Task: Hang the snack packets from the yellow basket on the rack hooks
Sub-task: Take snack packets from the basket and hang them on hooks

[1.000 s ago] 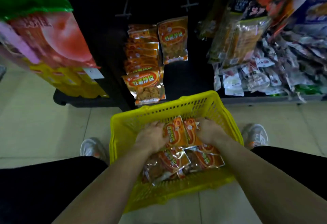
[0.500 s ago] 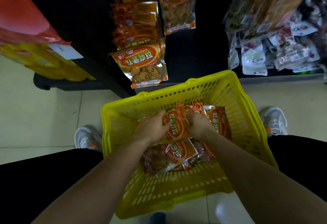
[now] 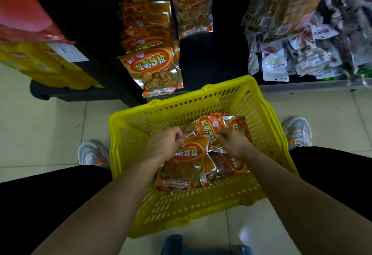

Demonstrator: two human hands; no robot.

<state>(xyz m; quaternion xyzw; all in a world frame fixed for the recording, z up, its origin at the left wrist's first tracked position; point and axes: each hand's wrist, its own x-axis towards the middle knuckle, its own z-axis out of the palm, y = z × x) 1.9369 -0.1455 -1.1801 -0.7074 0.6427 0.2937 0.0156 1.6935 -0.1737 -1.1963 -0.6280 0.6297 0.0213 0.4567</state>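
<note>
Squatting over the basket (image 3: 221, 88), set down on the floor (image 3: 40, 125) tight against the rack (image 3: 213, 59), likely to keep the lift to the hooks short. Working with both hands inside it, among roughly 5 orange packets (image 3: 231, 166) lying overlapped and askew.

Gripping the top packet (image 3: 193, 152) with the left hand (image 3: 164, 146), with fingers curled over its upper corner. Probably taken there on purpose: should be where the hang hole sits, though cannot make out the hole. Pinching the far packet (image 3: 208, 126) with the right hand (image 3: 234, 144), with fingertips hooked on its near edge, apparently to peel it off the pile. Not yet lifted clear of the heap or the walls.

Facing 2 lines of the same snack on the rack: a packed left line (image 3: 155, 71) reaching down nearly to the basket's far rim, and a thinner right line (image 3: 191, 7) higher up. Cannot see the hooks, hidden behind the stock. Better aimed at the right line, by the look of it: seems to have more room.

Flanked by white sachets (image 3: 275, 61) on the right and yellow boxes (image 3: 40, 67) on the left, well apart from the hands. Hemmed in by 2 shoes (image 3: 92, 154) beside the basket and something blue (image 3: 181, 242) at the near edge, too cropped to name. Worth minding the tall mesh walls on the way out: easy to snag a crinkly corner.
</note>
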